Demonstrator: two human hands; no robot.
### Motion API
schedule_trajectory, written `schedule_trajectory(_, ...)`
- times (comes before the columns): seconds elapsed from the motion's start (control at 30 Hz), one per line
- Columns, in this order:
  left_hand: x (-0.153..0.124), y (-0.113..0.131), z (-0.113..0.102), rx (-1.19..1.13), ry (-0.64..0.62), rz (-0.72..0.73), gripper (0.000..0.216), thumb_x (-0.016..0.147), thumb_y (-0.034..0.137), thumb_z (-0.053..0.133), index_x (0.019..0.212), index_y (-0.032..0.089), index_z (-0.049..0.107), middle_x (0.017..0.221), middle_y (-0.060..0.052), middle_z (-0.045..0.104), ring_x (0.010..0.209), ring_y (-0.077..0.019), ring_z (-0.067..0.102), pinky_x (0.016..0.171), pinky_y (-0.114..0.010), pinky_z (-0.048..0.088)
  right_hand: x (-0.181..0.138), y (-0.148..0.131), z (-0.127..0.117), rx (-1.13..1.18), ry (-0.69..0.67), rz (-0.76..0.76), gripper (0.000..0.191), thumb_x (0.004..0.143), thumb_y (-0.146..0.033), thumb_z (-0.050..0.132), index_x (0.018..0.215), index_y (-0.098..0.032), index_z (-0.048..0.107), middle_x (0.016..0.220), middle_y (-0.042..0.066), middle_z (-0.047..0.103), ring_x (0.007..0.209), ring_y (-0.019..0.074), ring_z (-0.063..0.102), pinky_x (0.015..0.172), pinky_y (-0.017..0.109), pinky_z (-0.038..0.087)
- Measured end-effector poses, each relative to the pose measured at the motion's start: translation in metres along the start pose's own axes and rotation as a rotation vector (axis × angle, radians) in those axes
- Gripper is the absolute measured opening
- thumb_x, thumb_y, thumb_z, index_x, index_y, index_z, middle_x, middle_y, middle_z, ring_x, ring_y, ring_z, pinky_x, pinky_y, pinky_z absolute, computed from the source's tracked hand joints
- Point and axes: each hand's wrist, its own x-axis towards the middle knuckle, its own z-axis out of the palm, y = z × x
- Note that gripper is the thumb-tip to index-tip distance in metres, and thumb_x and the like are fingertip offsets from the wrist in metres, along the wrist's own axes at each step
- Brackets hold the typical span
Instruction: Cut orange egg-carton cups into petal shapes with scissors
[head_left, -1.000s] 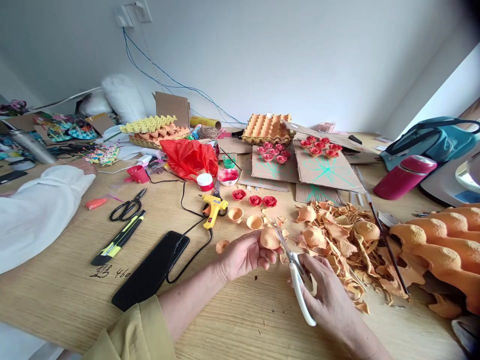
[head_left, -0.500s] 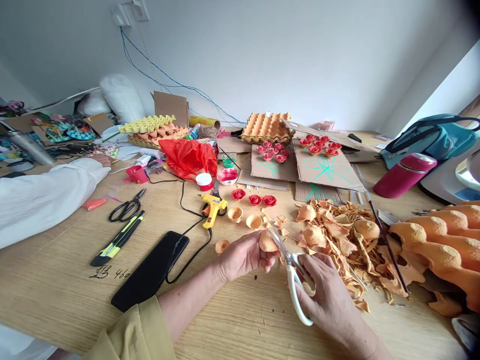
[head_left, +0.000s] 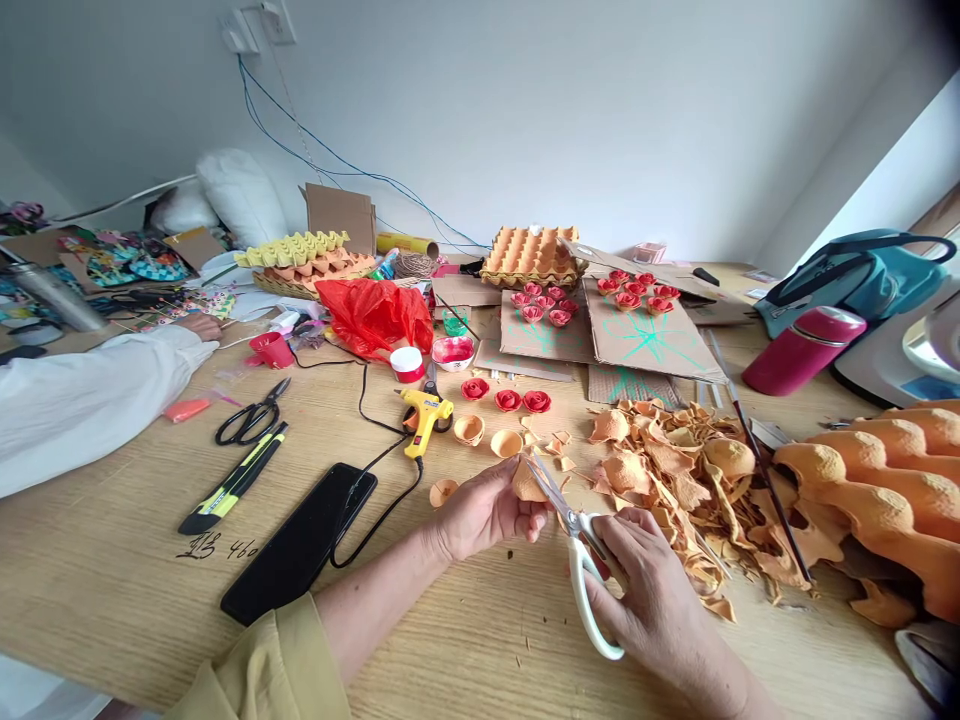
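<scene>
1. Left hand [head_left: 484, 512], head view: thumb and fingers pinching orange cup [head_left: 526, 486].
2. Right hand [head_left: 649, 585]: curled round white-handled scissors [head_left: 574, 525], blades at the cup, ahead of and between both hands.
3. Torn scraps [head_left: 679, 480] beyond right hand; glue gun [head_left: 429, 418] beyond left.

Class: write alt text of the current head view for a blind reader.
A person's right hand holds white-handled scissors to an orange cup piece in the left hand. Orange scraps lie to the right; red flowers sit farther back.
</scene>
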Motion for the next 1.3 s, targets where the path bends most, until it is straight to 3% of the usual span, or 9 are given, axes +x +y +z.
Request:
schedule_trajectory(0.37, -0.003, 0.005, 0.006, -0.006, 0.026, 0.01, 0.034, 0.09, 0.047, 0.064, 0.097, 0.014, 0.065, 0.085, -0.008, 0.069, 0.059, -0.0122, 0.06, 0.053, -0.023, 0.051, 0.0, -0.002, -0.001, -0.006, -0.001, -0.028, 0.032, 0.097, -0.031, 0.054, 0.072, -0.024, 0.036, 0.066, -0.002, 0.046, 0.065, 0.0164, 0.044, 0.065, 0.03, 0.038)
schedule_trajectory(0.57, -0.002, 0.008, 0.002, 0.022, -0.021, 0.02, 0.034, 0.089, 0.047, 0.064, 0.104, 0.016, 0.065, 0.086, -0.007, 0.066, 0.058, -0.0106, 0.056, 0.051, -0.022, 0.049, 0.001, -0.003, -0.001, 0.01, 0.036, -0.048, 0.033, 0.097, -0.029, 0.053, 0.071, -0.024, 0.034, 0.063, -0.002, 0.045, 0.061, 0.0155, 0.043, 0.059, 0.027, 0.037)
schedule_trajectory(0.9, -0.004, 0.008, -0.001, -0.002, -0.033, -0.026, 0.045, 0.087, 0.049, 0.066, 0.115, 0.013, 0.067, 0.096, -0.01, 0.064, 0.061, -0.0091, 0.049, 0.045, -0.018, 0.035, 0.004, 0.004, 0.0, 0.142, -0.024, 0.203, 0.035, 0.099, -0.037, 0.049, 0.069, -0.024, 0.036, 0.063, -0.003, 0.046, 0.063, 0.0158, 0.045, 0.06, 0.027, 0.039)
schedule_trajectory(1.13, -0.007, 0.009, 0.0, 0.123, 0.017, 0.024, 0.042, 0.084, 0.039, 0.071, 0.12, 0.016, 0.067, 0.103, -0.01, 0.065, 0.083, -0.0146, 0.061, 0.063, -0.021, 0.045, 0.004, 0.004, -0.001, 0.207, 0.044, 0.231, 0.03, 0.098, -0.036, 0.048, 0.071, -0.023, 0.045, 0.064, -0.002, 0.049, 0.064, 0.0156, 0.046, 0.062, 0.027, 0.041)
schedule_trajectory(1.3, -0.013, 0.015, 0.006, 0.477, 0.043, 0.12, 0.042, 0.082, 0.029, 0.075, 0.122, 0.022, 0.065, 0.117, -0.007, 0.063, 0.1, -0.0161, 0.061, 0.083, -0.026, 0.05, 0.002, 0.009, -0.003, 0.229, 0.104, 0.238, 0.026, 0.097, -0.035, 0.05, 0.075, -0.021, 0.053, 0.068, -0.001, 0.055, 0.063, 0.0154, 0.049, 0.063, 0.029, 0.042)
